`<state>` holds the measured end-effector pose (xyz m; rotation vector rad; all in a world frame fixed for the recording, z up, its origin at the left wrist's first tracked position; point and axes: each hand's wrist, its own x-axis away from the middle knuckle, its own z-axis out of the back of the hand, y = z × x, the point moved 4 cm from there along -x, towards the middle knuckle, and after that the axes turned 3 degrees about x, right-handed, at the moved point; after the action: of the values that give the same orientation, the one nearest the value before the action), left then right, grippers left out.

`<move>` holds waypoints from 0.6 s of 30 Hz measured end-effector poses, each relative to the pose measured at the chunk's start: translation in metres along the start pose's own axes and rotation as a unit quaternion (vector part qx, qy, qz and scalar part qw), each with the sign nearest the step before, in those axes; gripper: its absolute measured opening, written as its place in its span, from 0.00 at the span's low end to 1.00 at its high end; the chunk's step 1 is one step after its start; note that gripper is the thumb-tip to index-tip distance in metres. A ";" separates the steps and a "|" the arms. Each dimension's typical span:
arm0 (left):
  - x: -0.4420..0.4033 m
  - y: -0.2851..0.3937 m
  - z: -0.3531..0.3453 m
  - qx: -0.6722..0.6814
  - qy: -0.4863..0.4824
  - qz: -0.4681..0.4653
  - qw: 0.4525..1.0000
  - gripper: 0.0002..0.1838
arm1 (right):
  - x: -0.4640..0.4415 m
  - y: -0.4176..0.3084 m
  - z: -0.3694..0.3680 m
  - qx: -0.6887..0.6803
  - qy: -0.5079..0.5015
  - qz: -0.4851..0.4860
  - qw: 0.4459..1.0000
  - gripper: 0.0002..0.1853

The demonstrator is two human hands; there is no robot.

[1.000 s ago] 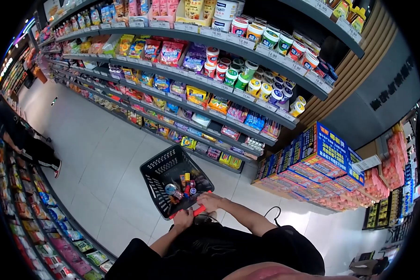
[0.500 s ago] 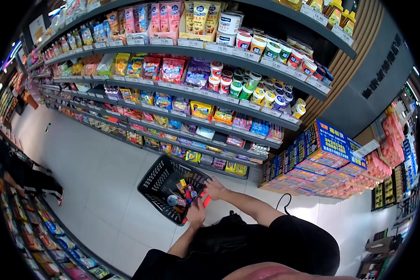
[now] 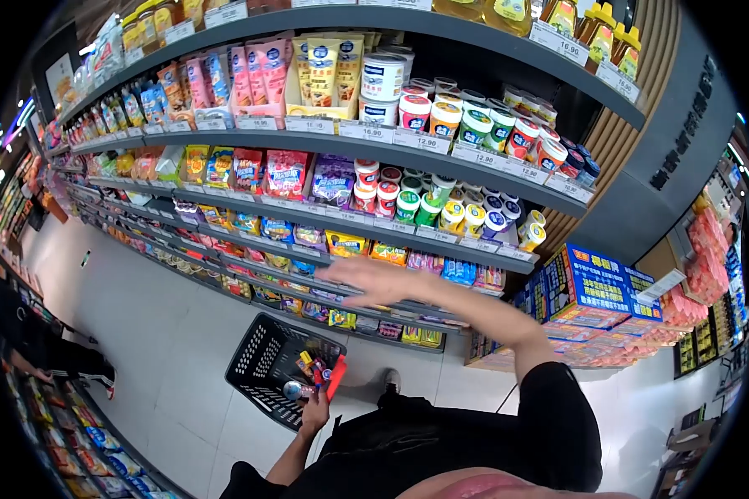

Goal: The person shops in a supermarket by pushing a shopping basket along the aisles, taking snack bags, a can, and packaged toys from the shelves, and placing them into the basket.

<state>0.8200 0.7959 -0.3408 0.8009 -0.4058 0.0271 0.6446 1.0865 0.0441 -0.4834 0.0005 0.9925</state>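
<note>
1. I'm seeing the black basket (image 3: 254,366) sitting at eleven o'clock from my left hand (image 3: 315,409).
2. That hand is gripping the basket's red handle (image 3: 338,378).
3. My right hand (image 3: 374,280) is hovering, fingers spread, before the shelves (image 3: 324,143), the basket lying at its seven o'clock.

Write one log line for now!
left hand: holding red handle; right hand: open, raised before dark grey shelves; black plastic basket: small packages inside

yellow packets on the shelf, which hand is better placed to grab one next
Likely the right hand: it is outstretched before the shelves, open and apparently empty, near the yellow packets in view. The left hand is lower, at the red handle of the basket.
</note>
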 end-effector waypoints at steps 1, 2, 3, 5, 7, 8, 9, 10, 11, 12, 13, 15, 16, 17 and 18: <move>-0.014 -0.023 -0.006 0.011 0.014 0.069 0.997 0.43 | 0.002 -0.003 0.038 0.020 0.048 0.014 0.999 0.35; -0.018 -0.030 0.002 0.002 0.019 0.075 0.997 0.43 | 0.007 -0.007 0.072 0.038 0.096 0.027 0.994 0.33; -0.022 -0.033 0.003 -0.017 -0.061 0.050 0.997 0.34 | 0.013 -0.011 0.105 0.057 0.107 0.010 0.993 0.32; -0.020 -0.012 0.010 -0.046 -0.157 0.005 0.987 0.31 | 0.027 -0.022 0.163 0.095 0.138 -0.009 0.986 0.29; -0.013 0.010 0.018 -0.027 -0.155 -0.004 0.988 0.31 | 0.039 -0.024 0.206 0.098 0.220 0.017 0.970 0.25; -0.016 0.018 0.021 -0.010 -0.157 -0.018 0.987 0.32 | 0.045 -0.024 0.225 0.087 0.235 -0.005 0.968 0.22; -0.011 0.006 0.015 -0.187 -0.048 -0.170 0.966 0.31 | 0.050 -0.018 0.240 0.094 0.267 -0.015 0.959 0.20; -0.002 0.029 0.024 -0.119 -0.069 -0.023 0.990 0.32 | 0.055 -0.013 0.253 0.102 0.300 -0.026 0.948 0.19; 0.001 0.033 0.022 -0.085 -0.043 0.046 0.994 0.34 | 0.059 -0.008 0.266 0.112 0.329 -0.045 0.937 0.18; 0.005 0.034 0.019 -0.048 -0.015 0.115 0.992 0.37 | 0.060 -0.004 0.277 0.121 0.355 -0.062 0.925 0.17; 0.014 0.057 0.025 -0.022 0.016 0.176 0.984 0.39 | 0.059 -0.003 0.288 0.140 0.370 -0.089 0.914 0.18; 0.019 0.077 0.031 -0.018 0.052 0.266 0.963 0.40 | 0.053 0.012 0.300 0.170 0.386 -0.111 0.900 0.20; 0.017 0.072 0.033 -0.018 0.053 0.268 0.962 0.40 | 0.047 0.021 0.303 0.181 0.386 -0.112 0.898 0.22; 0.015 0.064 0.032 -0.046 0.018 0.276 0.960 0.39 | 0.040 0.027 0.304 0.180 0.386 -0.111 0.898 0.22; 0.010 0.061 0.032 -0.071 -0.016 0.282 0.957 0.39 | 0.032 0.032 0.307 0.186 0.387 -0.114 0.896 0.25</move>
<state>0.8073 0.8149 -0.2749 0.5230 -0.6507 0.5129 0.5707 1.2469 0.2997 -0.4827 0.8203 0.4968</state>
